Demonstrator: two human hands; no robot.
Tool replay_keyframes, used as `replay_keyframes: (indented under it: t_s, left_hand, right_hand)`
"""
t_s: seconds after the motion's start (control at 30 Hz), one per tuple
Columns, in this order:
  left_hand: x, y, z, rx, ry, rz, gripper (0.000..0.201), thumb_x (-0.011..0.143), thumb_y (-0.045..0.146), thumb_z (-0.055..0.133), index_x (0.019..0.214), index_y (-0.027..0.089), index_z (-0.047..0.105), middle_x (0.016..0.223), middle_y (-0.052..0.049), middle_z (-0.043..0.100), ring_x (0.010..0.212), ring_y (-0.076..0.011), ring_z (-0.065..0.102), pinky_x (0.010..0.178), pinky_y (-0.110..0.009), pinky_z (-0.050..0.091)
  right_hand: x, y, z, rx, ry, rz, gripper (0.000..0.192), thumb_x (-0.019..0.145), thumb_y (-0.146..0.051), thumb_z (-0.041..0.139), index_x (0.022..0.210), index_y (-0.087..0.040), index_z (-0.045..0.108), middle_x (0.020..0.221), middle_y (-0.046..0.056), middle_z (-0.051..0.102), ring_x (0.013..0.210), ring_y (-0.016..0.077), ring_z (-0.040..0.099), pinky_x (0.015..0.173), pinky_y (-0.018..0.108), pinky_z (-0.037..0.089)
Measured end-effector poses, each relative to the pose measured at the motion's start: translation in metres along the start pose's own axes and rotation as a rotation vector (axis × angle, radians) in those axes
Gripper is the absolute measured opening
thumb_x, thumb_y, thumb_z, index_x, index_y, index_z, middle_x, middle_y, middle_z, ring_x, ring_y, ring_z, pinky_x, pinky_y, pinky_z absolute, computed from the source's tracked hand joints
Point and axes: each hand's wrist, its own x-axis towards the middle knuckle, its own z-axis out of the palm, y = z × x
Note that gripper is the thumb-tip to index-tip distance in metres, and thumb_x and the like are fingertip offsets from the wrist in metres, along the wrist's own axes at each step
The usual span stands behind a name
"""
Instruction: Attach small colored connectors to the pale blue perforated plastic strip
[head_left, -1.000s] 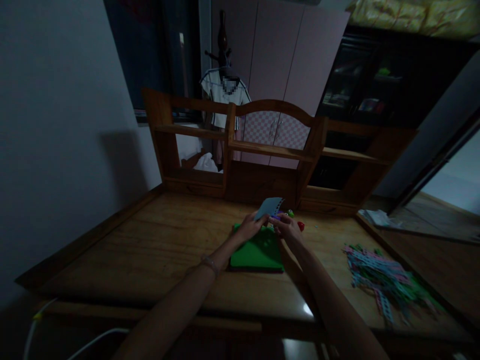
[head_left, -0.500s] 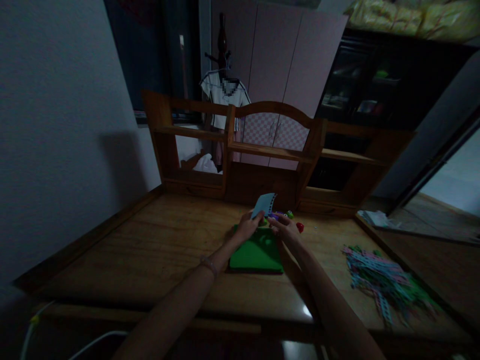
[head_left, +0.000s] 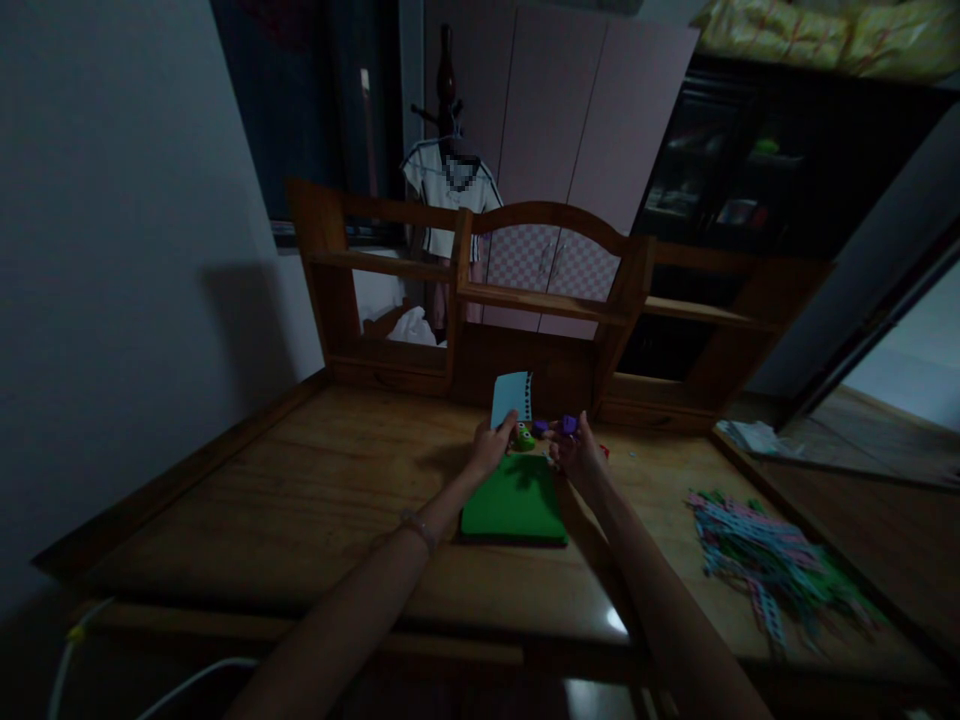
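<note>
The pale blue card (head_left: pixel 511 398), with a row of dark holes down its right edge, stands upright above the far end of the green board (head_left: pixel 514 502), at about twelve o'clock from the board's middle. The left hand (head_left: pixel 489 448) pinches the card's lower edge between thumb and fingers, the rest of the hand curled closed beneath it. Just to the right, at three o'clock from the card, the right hand (head_left: pixel 579 452) is closed around small purple pieces (head_left: pixel 568 425), gripped at the fingertips; how many it holds cannot be told in the dim light. Between the two hands sits a small green toy piece (head_left: pixel 523 437), near both, at the board's far edge. The board lies flat on the wooden desk (head_left: pixel 315 500). At four o'clock from the board, well apart, a loose heap of pink, blue and green perforated strips (head_left: pixel 772 565) lies on the desk. At twelve o'clock the desk's wooden shelf unit (head_left: pixel 540 300) rises behind the hands.
</note>
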Motion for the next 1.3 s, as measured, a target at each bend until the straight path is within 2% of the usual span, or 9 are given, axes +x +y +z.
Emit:
replay_keyframes:
  t_s: [0.1, 0.2, 0.33, 0.47, 0.6, 0.77, 1.03, 1.3]
  left_hand:
    - [-0.001, 0.003, 0.0, -0.001, -0.01, -0.011, 0.052, 0.076, 0.063, 0.042, 0.065, 0.015, 0.057, 0.053, 0.0, 0.052, 0.045, -0.0093, 0.047, 0.046, -0.02, 0.037]
    - [-0.002, 0.006, -0.001, 0.001, -0.024, -0.011, 0.05, 0.076, 0.061, 0.042, 0.063, 0.015, 0.057, 0.052, 0.0, 0.052, 0.046, -0.0096, 0.047, 0.046, -0.02, 0.037]
    - [-0.002, 0.005, 0.0, 0.021, -0.046, 0.005, 0.05, 0.076, 0.06, 0.042, 0.062, 0.014, 0.056, 0.051, 0.0, 0.051, 0.048, -0.0101, 0.047, 0.048, -0.02, 0.037]
    - [-0.003, 0.004, 0.001, 0.033, -0.056, 0.024, 0.05, 0.076, 0.06, 0.043, 0.061, 0.014, 0.056, 0.05, 0.0, 0.051, 0.047, -0.0099, 0.047, 0.048, -0.021, 0.036]
    - [-0.003, 0.005, 0.001, 0.056, -0.051, 0.039, 0.049, 0.076, 0.059, 0.044, 0.063, 0.014, 0.059, 0.052, 0.0, 0.053, 0.049, -0.0106, 0.049, 0.051, -0.022, 0.036]
    - [-0.003, 0.008, -0.001, 0.073, -0.064, 0.026, 0.05, 0.076, 0.06, 0.043, 0.062, 0.015, 0.059, 0.05, 0.0, 0.053, 0.049, -0.011, 0.05, 0.052, -0.022, 0.037]
    - [-0.004, 0.005, 0.001, 0.035, -0.049, 0.026, 0.049, 0.076, 0.059, 0.045, 0.062, 0.014, 0.058, 0.051, -0.001, 0.053, 0.049, -0.0113, 0.05, 0.05, -0.021, 0.038]
    - [-0.005, 0.005, 0.002, 0.036, -0.085, 0.013, 0.051, 0.075, 0.061, 0.045, 0.067, 0.013, 0.061, 0.056, -0.003, 0.056, 0.047, -0.0108, 0.049, 0.046, -0.021, 0.037]
  right_hand:
    - [0.002, 0.002, -0.001, 0.01, 0.007, 0.028, 0.049, 0.074, -0.068, 0.046, 0.078, -0.021, 0.057, 0.068, 0.003, 0.062, 0.042, 0.0105, 0.048, 0.041, 0.026, 0.043]
    - [0.004, 0.005, 0.0, -0.031, 0.005, 0.023, 0.049, 0.072, -0.069, 0.048, 0.077, -0.021, 0.056, 0.073, 0.005, 0.064, 0.045, 0.0118, 0.051, 0.043, 0.027, 0.045]
    - [0.003, 0.006, 0.004, 0.001, 0.032, -0.067, 0.039, 0.071, -0.059, 0.059, 0.083, -0.023, 0.055, 0.086, 0.005, 0.066, 0.067, 0.0165, 0.063, 0.059, 0.028, 0.051]
    - [0.0, 0.002, 0.008, 0.038, 0.004, -0.11, 0.035, 0.075, -0.053, 0.059, 0.087, -0.02, 0.056, 0.097, 0.009, 0.065, 0.087, 0.0218, 0.064, 0.073, 0.033, 0.052]
    - [-0.001, -0.001, 0.008, 0.054, 0.009, -0.037, 0.04, 0.076, -0.058, 0.053, 0.086, -0.02, 0.055, 0.092, 0.011, 0.066, 0.092, 0.0273, 0.063, 0.067, 0.038, 0.054]
    - [-0.001, -0.001, 0.006, 0.065, -0.041, 0.041, 0.046, 0.074, -0.063, 0.052, 0.085, -0.019, 0.056, 0.092, 0.012, 0.066, 0.094, 0.0275, 0.063, 0.065, 0.036, 0.056]
    - [-0.005, -0.005, 0.005, 0.109, -0.045, 0.033, 0.043, 0.077, -0.062, 0.05, 0.084, -0.02, 0.059, 0.097, 0.009, 0.066, 0.103, 0.0267, 0.059, 0.074, 0.037, 0.055]
    - [-0.007, -0.008, 0.008, 0.079, -0.067, 0.056, 0.044, 0.078, -0.062, 0.048, 0.084, -0.02, 0.061, 0.104, 0.01, 0.064, 0.109, 0.0259, 0.055, 0.077, 0.037, 0.053]
